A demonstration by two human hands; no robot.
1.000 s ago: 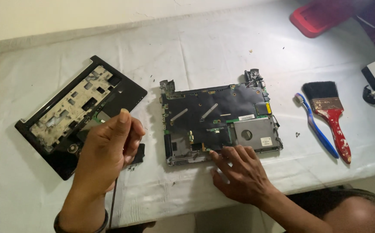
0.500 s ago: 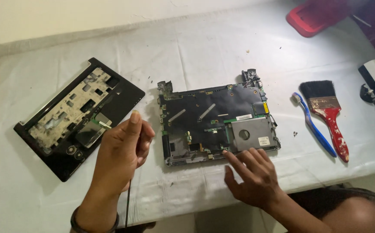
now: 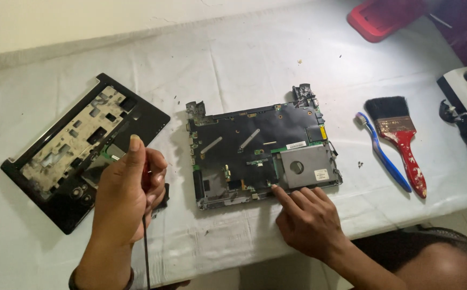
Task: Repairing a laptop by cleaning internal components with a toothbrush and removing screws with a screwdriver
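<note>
Left hand (image 3: 123, 201): raised on its forearm just left of the laptop base (image 3: 260, 153), fingers curled closed around a thin red-handled screwdriver (image 3: 145, 225), thumb up. Right hand (image 3: 309, 220): palm down at the base's near edge, index fingertip touching it, other fingers loosely bent.

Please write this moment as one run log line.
left hand: grips screwdriver | right hand: fingertip on laptop base near edge | brushes at right

- I see the laptop base (image 3: 260, 153), a stripped dark board with a grey metal plate at its right corner, lying flat just ahead of my right hand (image 3: 309, 220), whose forefinger touches its near edge.
- A red-handled screwdriver (image 3: 146, 215) (mostly hidden) stands upright, clasped in my left hand (image 3: 126, 198).
</note>
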